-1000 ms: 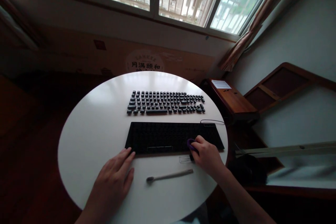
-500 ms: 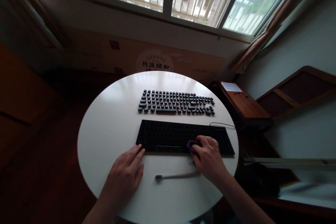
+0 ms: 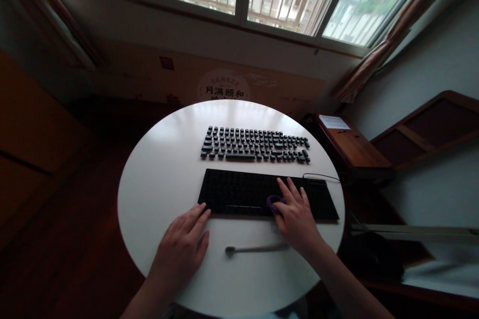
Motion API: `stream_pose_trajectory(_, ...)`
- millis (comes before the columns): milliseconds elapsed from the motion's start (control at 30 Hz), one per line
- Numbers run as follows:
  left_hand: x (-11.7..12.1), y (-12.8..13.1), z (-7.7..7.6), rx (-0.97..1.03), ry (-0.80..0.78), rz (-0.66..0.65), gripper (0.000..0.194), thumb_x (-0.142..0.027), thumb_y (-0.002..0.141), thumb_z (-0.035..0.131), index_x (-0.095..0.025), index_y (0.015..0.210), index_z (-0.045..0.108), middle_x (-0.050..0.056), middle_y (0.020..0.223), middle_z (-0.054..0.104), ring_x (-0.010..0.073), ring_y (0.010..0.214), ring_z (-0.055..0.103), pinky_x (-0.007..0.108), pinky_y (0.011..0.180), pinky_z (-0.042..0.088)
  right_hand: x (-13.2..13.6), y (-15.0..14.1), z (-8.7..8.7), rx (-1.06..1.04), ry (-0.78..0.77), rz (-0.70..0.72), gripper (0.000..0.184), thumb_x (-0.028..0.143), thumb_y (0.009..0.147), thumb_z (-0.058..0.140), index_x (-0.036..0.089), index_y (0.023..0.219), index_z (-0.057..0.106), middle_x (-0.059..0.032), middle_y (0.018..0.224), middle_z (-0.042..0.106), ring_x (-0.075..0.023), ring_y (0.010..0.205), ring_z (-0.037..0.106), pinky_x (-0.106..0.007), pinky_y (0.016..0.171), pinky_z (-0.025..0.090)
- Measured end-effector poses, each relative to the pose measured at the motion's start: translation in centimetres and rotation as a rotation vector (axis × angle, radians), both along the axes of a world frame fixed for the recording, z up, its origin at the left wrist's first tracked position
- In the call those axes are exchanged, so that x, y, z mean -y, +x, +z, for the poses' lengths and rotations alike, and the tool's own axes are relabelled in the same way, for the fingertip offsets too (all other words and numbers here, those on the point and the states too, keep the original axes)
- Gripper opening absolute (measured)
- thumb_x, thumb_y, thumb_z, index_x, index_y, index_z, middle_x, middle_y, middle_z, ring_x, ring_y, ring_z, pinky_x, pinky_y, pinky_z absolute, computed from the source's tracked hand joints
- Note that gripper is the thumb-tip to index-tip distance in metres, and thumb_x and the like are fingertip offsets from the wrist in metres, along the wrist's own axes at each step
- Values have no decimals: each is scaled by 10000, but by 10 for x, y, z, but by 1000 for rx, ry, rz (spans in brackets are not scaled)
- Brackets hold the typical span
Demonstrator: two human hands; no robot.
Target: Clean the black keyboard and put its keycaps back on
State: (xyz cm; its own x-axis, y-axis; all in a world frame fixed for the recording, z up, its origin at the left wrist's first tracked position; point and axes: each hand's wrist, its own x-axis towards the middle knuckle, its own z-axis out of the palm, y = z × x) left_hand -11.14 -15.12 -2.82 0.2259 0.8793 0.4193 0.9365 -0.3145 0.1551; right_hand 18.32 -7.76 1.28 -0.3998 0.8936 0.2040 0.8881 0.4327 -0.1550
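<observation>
A black keyboard base (image 3: pixel 239 192) without its caps lies across the white round table. My left hand (image 3: pixel 183 239) rests palm down at its lower left corner, fingertips touching the edge. Over the right part of the base is my right hand (image 3: pixel 297 209), thumb and forefinger at a small purple loop-shaped thing (image 3: pixel 274 203), its other fingers stretched forward over the base. What exactly the purple thing is, I cannot tell. Loose black keycaps (image 3: pixel 254 144) stand in keyboard order behind the base. Nearer to me lies a thin brush (image 3: pixel 258 248) with a dark head, its right end near my right wrist.
A thin cable (image 3: pixel 322 175) runs from the base over the table's right edge. A small clear piece (image 3: pixel 275 228) lies partly under my right hand. The round table (image 3: pixel 149 184) stands before a window. A wooden side table (image 3: pixel 348 144) with papers is at right.
My right hand's fingers have uncurled and reach forward, the purple thing still at the thumb and forefinger. My left hand stays at the corner. The whole view has shifted slightly.
</observation>
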Motion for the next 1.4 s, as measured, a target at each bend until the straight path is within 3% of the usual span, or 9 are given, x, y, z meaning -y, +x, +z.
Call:
stream_pose_trajectory(200,0,0,2,17,-22,-2,407,-278,924,476,-167,1297,597,119,1364,596,286,1210,583,470,996,494,6,29,1,62,4,-78,176,208,874,581,257,869,750,-52,1562,367,-367,1466,213,-686,1100,186)
stream_pose_trajectory(333,0,0,2,18,-25,-10,410,-268,923,480,-168,1304,590,124,1371,589,284,1217,578,475,1008,486,7,22,0,62,0,-75,195,204,887,551,231,830,736,-72,1564,359,-362,1464,210,-669,1101,197)
stream_pose_trajectory(433,0,0,1,20,-7,-18,399,-239,923,482,-159,1298,593,131,1368,587,283,1219,574,479,1004,492,5,13,1,37,20,-42,215,219,904,530,216,817,727,-103,1525,408,-357,1424,286,-631,1100,231)
stream_pose_trajectory(600,7,1,1,79,24,-34,374,-186,924,478,-153,1271,612,132,1334,606,270,1218,572,458,997,518,1,-1,13,-91,83,-52,264,306,944,516,198,816,721,-128,1118,642,-282,1044,543,-452,953,392)
stream_pose_trajectory(767,15,4,5,110,34,-74,331,-132,926,462,-163,1192,655,113,1250,661,253,1174,606,435,985,544,-10,-39,23,-141,-71,149,261,274,951,525,198,755,679,-63,844,652,-201,815,526,-332,775,378)
stream_pose_trajectory(1000,18,6,6,111,-34,-100,325,-126,926,456,-135,1194,640,133,1330,617,286,1258,555,468,1039,519,-8,-109,25,-112,-205,423,173,128,914,529,207,797,629,-18,801,692,-182,819,539,-298,757,336)
stream_pose_trajectory(1267,19,7,11,147,-122,-94,336,-121,895,501,-140,1210,617,132,1341,603,296,1277,532,488,1067,495,-12,-107,24,-109,-353,469,184,162,946,440,209,962,617,-18,844,693,-160,735,585,-250,648,358)
stream_pose_trajectory(1400,20,8,13,192,-129,-101,355,-106,870,522,-148,1213,604,136,1289,622,290,1261,534,485,1066,488,-19,-119,19,-161,-454,488,214,225,986,392,214,993,605,-13,888,712,-149,744,637,-228,638,376)
